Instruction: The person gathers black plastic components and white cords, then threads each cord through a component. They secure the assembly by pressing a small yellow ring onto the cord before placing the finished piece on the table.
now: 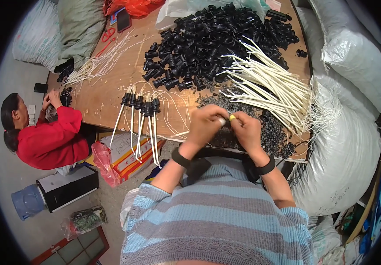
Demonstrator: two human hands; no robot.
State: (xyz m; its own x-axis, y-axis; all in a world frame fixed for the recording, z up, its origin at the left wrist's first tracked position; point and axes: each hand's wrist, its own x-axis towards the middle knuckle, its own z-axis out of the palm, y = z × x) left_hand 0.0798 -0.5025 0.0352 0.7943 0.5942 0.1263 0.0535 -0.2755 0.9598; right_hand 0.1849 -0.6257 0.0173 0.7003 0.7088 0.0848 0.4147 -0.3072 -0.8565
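My left hand point(203, 125) and my right hand point(248, 131) meet over the table's near edge, fingers pinched together. A bit of yellow point(232, 118) shows at my right fingertips and a bit of white at my left thumb; what they grip is too small to make out. A pale rod point(179, 134) pokes out beside my left hand. Under and around the hands lie many small dark pieces point(272, 132). To the left, several black sockets point(147, 108) with white rods and thin cords rest at the edge, the rods hanging over it.
Black plastic sockets point(208, 42) are heaped at the back of the wooden table point(106, 99). A bundle of white rods point(274, 90) with cords lies at right. Full white sacks point(345, 154) crowd the right side. A person in red point(51, 141) works at the far left, near red scissors point(108, 35).
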